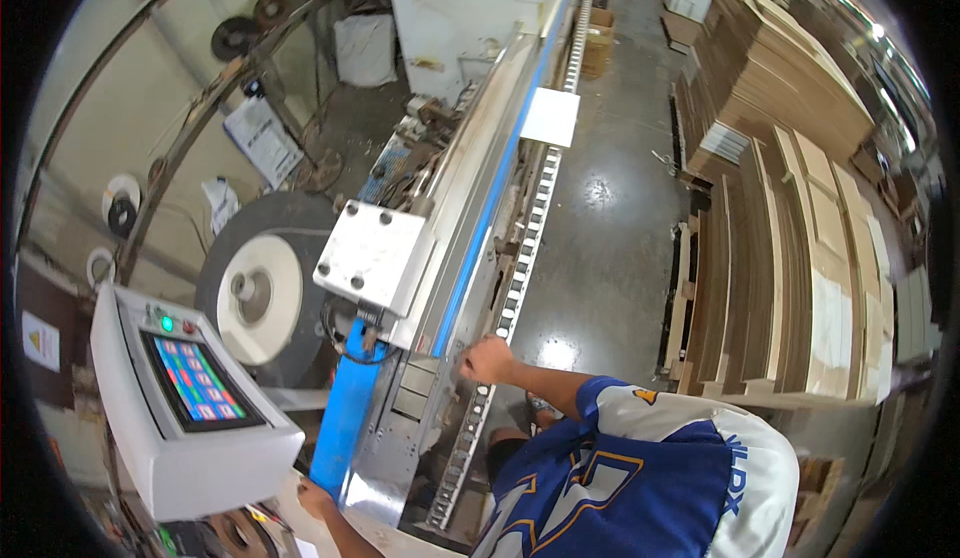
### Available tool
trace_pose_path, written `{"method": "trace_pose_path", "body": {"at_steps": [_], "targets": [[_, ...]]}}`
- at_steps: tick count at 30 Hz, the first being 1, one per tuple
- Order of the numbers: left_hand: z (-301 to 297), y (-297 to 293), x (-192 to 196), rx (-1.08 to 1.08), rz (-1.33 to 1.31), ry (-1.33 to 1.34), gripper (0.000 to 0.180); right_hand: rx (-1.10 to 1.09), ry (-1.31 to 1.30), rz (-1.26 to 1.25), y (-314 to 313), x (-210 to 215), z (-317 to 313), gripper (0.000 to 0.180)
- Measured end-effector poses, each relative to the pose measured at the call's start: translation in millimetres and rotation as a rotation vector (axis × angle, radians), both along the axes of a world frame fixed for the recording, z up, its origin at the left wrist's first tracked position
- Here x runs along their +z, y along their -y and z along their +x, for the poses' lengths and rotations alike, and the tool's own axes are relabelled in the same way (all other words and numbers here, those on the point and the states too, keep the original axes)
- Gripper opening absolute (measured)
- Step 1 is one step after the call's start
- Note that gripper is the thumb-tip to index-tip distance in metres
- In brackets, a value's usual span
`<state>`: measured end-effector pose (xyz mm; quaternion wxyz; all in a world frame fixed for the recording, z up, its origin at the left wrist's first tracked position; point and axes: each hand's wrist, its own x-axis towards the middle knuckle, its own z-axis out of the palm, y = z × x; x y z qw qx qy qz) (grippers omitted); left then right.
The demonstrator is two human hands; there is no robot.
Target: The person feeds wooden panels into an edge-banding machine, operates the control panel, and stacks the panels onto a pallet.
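My right hand [487, 360] is in a loose fist beside the near end of the machine's blue strip [478, 243], above the white roller track [520, 283]. Nothing shows in its fingers. Low in the view, my left hand [316, 499] is by the lower end of a blue guard bar [342, 418]. Its fingers are curled, and whatever they may hold is hidden. Farther up the machine, a white rectangular panel [550, 118] lies across the track, away from both hands. A silver block with dark bolts [370, 256] stands above the blue bar.
At the left is a control panel [190, 408] with a lit touchscreen. Behind it stands a large reel [262, 288] with a pale centre. Stacks of brown boards [800, 258] line the right side, past a shiny grey floor [600, 198].
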<state>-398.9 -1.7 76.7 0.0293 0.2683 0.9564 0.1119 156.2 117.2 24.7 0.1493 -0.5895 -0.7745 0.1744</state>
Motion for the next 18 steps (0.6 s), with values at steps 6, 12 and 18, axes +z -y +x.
{"method": "trace_pose_path", "body": {"at_steps": [6,12,18], "targets": [[-20.8,0.7,-16.2,-0.005,-0.013,0.107,0.06,-0.001,-0.063,-0.063,7.9,-0.5,5.0,0.034],[-13.7,4.0,-21.0,0.034,0.051,-0.109,0.054,-0.159,-0.428,0.354,55.5,6.3,32.9,0.042],[-42.2,12.9,-28.5,-0.158,0.755,-0.559,0.042,-0.635,-0.588,-0.58,232.5,-122.1,139.1,0.052]]}}
